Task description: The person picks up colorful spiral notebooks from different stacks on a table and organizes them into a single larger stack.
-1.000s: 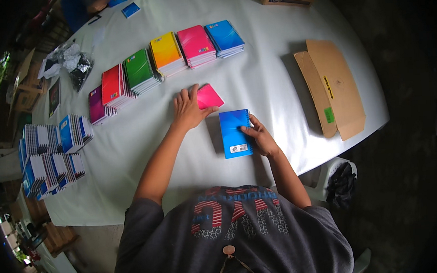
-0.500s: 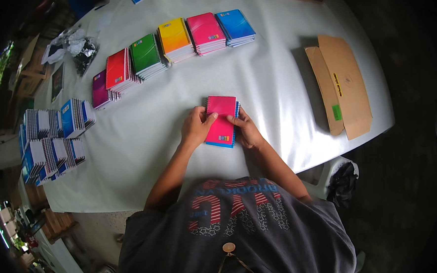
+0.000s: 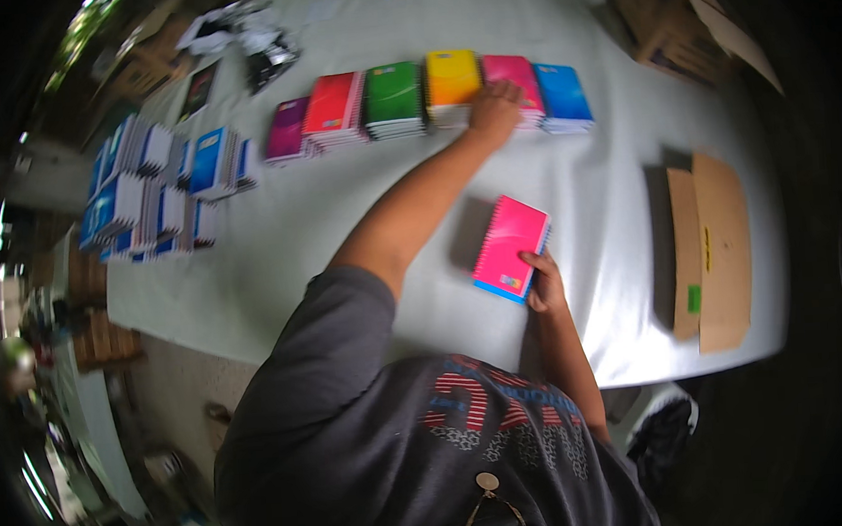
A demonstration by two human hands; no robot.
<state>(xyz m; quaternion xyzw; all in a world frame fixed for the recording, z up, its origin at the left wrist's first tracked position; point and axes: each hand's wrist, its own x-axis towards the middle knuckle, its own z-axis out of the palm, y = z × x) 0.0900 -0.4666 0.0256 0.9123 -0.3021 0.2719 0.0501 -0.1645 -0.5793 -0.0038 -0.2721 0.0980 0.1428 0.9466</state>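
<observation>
Left hand (image 3: 496, 111): your fingers lie over the near left part of the pink stack (image 3: 515, 66), slightly spread. They are blurred; thumb not made out, so whether they grip a cover or merely rest there can't be determined. Your palm hides part of that stack's front.

Right hand (image 3: 546, 280): your thumb presses the top of a pink notebook (image 3: 513, 237), pinching it at its right edge. The remaining fingers are mostly hidden beneath. The notebook extends left of and beyond your thumb, tilted. Under it, a blue notebook (image 3: 499, 291) shows only as strips at the near and right edges; the rest is covered.

Around your left fingers: yellow stack (image 3: 451, 71) just left, blue stack (image 3: 562, 92) near on the right. Farther left, in order: green stack (image 3: 394, 93), red stack (image 3: 332, 101), purple stack (image 3: 286, 127). Cover lettering smeared.

Well right of your right fingers: folded carton (image 3: 725, 247). Beyond both hands, right: box (image 3: 661, 22), cut off at the upper edge.
</observation>
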